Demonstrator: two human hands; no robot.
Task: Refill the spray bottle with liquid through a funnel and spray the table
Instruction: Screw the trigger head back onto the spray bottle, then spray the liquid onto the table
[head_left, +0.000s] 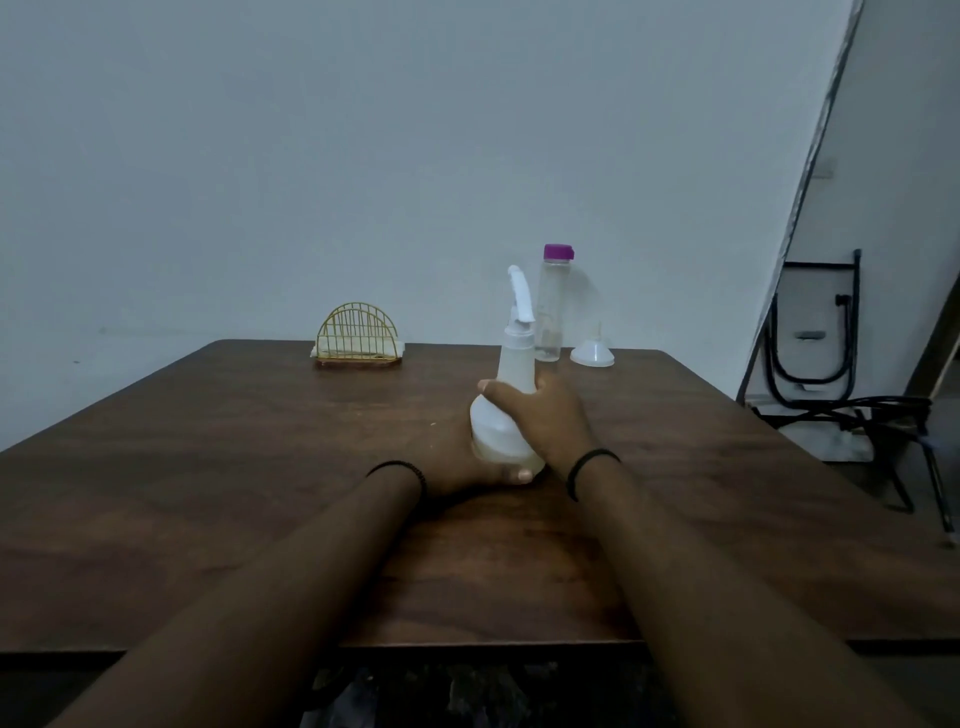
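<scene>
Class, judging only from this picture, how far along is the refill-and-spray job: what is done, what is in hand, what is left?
Done: nothing visible yet. The spray bottle still wears its trigger head, and the funnel sits unused near the table's far edge.
In hand: the left hand steadies the bottle's base and the right hand grips its body.
Left: remove the head, fit the funnel, pour from the purple-capped bottle, reassemble, spray.

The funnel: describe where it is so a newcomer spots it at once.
Look to the far edge of the brown table, right of centre. Just right of the clear bottle with the purple cap sits the funnel, mouth down, spout up: the only low, white cone there.
</scene>
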